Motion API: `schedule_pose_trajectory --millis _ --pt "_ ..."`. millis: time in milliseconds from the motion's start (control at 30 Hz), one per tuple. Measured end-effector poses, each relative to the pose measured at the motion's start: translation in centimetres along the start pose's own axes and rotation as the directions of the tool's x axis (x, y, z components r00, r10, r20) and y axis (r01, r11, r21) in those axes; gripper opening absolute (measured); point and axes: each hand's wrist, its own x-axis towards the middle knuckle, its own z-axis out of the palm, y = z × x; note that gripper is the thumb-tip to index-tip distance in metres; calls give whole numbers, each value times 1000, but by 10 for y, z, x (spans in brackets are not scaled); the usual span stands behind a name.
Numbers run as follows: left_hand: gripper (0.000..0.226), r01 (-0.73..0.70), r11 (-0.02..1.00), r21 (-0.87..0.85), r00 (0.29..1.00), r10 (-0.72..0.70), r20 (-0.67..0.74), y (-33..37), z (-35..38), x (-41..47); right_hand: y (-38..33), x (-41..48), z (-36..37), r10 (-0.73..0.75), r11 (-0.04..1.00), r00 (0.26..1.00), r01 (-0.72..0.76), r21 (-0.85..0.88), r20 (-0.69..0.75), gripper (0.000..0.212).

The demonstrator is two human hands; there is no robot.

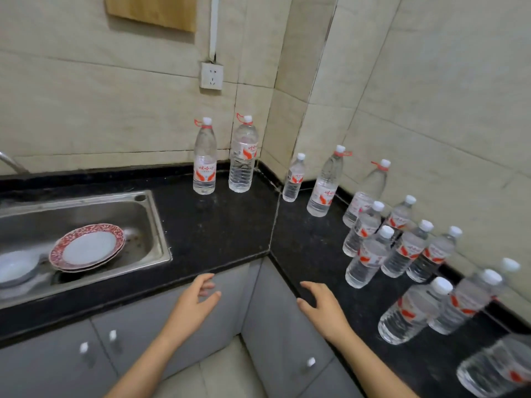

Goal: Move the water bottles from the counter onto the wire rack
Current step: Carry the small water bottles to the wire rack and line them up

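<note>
Left hand (195, 300) and right hand (321, 305) are hovering by the black stone tabletop's (224, 225) inner front corner, fingers (204, 278) spread, gripping nothing. Judgement: best wrapping the nearest clear white-capped plastic water bottle (365, 261) mid-label.

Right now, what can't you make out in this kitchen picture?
All from the head view:
- Rack: nowhere in the frame, so its place is unknown.
- Nearest bottle: blurred, and cut by the right and bottom edges.
- Tap: cut by the left edge; only a piece shows.
- Bowl: partly cut by the left edge.
- Board: cut by the top edge.
</note>
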Motion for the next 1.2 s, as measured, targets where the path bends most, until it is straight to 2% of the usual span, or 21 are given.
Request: schedule_pose_trajectory --millis 233,400,600,700,767,900,1033,1133,1200 --pt "39 114 993 2 975 -113 194 -23 39 55 29 42 26 253 956 964 -237 171 -79 46" --pt "40 51 997 62 974 -63 219 -2 47 127 43 111 25 352 895 910 -259 362 -220 50" --pt "39 69 996 56 969 -80 232 20 89 222 73 198 11 503 796 792 -268 543 -345 57" --pt "38 89 995 53 957 -100 271 22 114 261 91 234 -2 567 764 719 -276 583 -402 63" --pt "38 111 993 39 951 -118 285 19 130 284 102 251 -12 626 733 644 -293 614 -440 67" --pt "36 138 990 33 922 -140 360 22 162 317 129 267 -27 716 686 407 -258 680 -568 65" --pt "43 92 996 -5 926 -83 368 39 190 370 146 294 -40 863 501 181 -207 840 -471 73" --pt "51 75 997 -23 936 -63 345 53 202 409 154 308 -42 890 456 108 -186 871 -443 83" --pt "53 42 999 -30 943 -30 332 60 207 433 158 311 -42 877 479 122 -130 868 -466 90"
